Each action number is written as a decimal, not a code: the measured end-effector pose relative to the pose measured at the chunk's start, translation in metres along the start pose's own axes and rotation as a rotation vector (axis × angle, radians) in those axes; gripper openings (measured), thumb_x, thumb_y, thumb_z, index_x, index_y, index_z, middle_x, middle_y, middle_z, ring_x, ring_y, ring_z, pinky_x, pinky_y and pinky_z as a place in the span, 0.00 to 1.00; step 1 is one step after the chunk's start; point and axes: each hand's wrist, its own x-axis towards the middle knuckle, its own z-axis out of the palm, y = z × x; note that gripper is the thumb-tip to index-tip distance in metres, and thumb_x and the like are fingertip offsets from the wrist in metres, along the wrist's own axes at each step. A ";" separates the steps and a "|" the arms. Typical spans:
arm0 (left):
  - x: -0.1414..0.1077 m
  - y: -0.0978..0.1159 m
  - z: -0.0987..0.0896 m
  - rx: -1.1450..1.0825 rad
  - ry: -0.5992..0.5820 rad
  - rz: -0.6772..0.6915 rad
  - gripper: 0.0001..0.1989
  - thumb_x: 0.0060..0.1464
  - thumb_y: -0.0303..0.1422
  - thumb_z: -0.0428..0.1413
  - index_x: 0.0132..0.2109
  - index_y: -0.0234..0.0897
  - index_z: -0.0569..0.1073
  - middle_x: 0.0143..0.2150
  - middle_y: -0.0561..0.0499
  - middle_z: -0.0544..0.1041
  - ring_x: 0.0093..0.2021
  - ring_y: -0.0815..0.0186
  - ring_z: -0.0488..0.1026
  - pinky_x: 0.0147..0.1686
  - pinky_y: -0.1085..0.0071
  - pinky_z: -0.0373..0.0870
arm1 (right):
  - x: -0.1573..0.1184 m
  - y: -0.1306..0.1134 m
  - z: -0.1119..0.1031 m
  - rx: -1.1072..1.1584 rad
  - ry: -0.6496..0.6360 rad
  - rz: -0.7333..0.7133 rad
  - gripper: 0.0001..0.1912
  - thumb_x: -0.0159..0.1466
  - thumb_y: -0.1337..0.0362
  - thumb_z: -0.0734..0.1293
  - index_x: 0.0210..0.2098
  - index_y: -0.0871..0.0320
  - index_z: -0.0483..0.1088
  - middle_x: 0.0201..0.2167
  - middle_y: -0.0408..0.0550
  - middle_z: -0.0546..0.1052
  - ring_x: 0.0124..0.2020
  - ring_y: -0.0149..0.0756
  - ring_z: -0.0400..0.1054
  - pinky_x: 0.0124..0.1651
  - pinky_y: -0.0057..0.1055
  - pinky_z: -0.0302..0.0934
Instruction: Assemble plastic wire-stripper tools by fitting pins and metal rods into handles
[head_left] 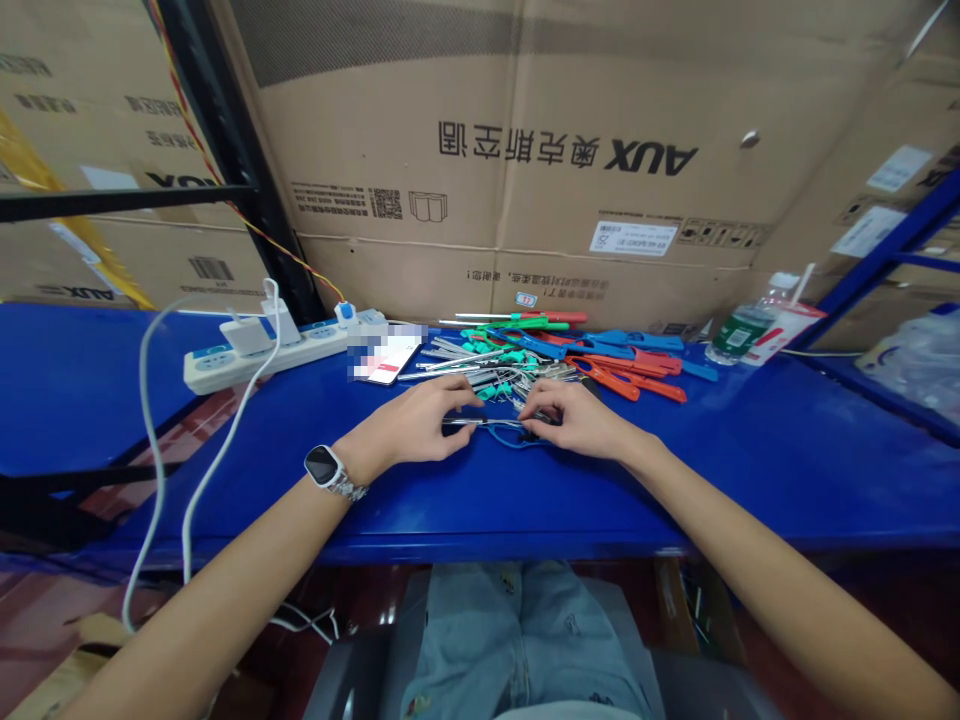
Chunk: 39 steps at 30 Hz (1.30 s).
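My left hand [439, 418] has its fingers closed around one end of a thin metal rod [491, 421], held level just above the blue table. My right hand [564, 418] pinches at the rod's other end, its fingertips close to the left ones. A thin blue loop [510, 438] hangs or lies just below the rod between both hands. Right behind the hands is a pile of metal rods [450, 352], green pieces [517, 357], and several red [626, 378] and blue [615, 340] plastic tools.
A white power strip [300, 350] with plugs and white cables sits at the left, beside a phone [394, 355]. A bottle [742, 325] and a red-white cup [784, 330] stand at the right. Large cardboard boxes [525, 220] wall off the back of the blue table [375, 512].
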 end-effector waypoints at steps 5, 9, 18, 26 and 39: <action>0.010 -0.003 -0.008 0.036 0.076 0.000 0.15 0.65 0.34 0.50 0.48 0.34 0.78 0.45 0.42 0.77 0.40 0.59 0.75 0.42 0.61 0.72 | 0.004 0.000 -0.006 0.021 0.036 -0.004 0.08 0.67 0.64 0.68 0.33 0.58 0.77 0.33 0.47 0.76 0.30 0.32 0.66 0.34 0.30 0.58; 0.036 -0.007 -0.014 0.090 0.001 0.025 0.11 0.65 0.33 0.52 0.44 0.34 0.79 0.41 0.44 0.78 0.38 0.61 0.74 0.40 0.64 0.69 | 0.014 0.000 -0.014 -0.007 0.039 0.034 0.09 0.67 0.64 0.67 0.32 0.58 0.77 0.28 0.45 0.76 0.28 0.32 0.65 0.33 0.30 0.57; 0.065 -0.005 0.001 0.027 0.108 0.076 0.09 0.65 0.32 0.54 0.42 0.35 0.79 0.39 0.46 0.79 0.38 0.64 0.73 0.40 0.67 0.67 | 0.011 0.004 -0.013 0.002 0.077 0.068 0.07 0.66 0.68 0.67 0.31 0.58 0.76 0.28 0.45 0.78 0.28 0.31 0.65 0.35 0.30 0.57; 0.044 -0.033 -0.001 -0.036 0.179 -0.063 0.08 0.63 0.31 0.55 0.40 0.36 0.79 0.37 0.48 0.78 0.37 0.64 0.74 0.40 0.67 0.70 | 0.015 0.007 -0.008 -0.094 0.112 0.017 0.06 0.64 0.70 0.68 0.31 0.57 0.76 0.33 0.47 0.79 0.35 0.37 0.71 0.43 0.35 0.62; 0.046 -0.028 0.013 0.112 0.067 -0.039 0.09 0.59 0.34 0.61 0.45 0.36 0.79 0.43 0.45 0.74 0.47 0.57 0.72 0.49 0.60 0.71 | 0.056 -0.003 0.000 -0.525 -0.036 0.010 0.10 0.63 0.69 0.70 0.44 0.58 0.77 0.43 0.55 0.72 0.47 0.48 0.65 0.49 0.43 0.58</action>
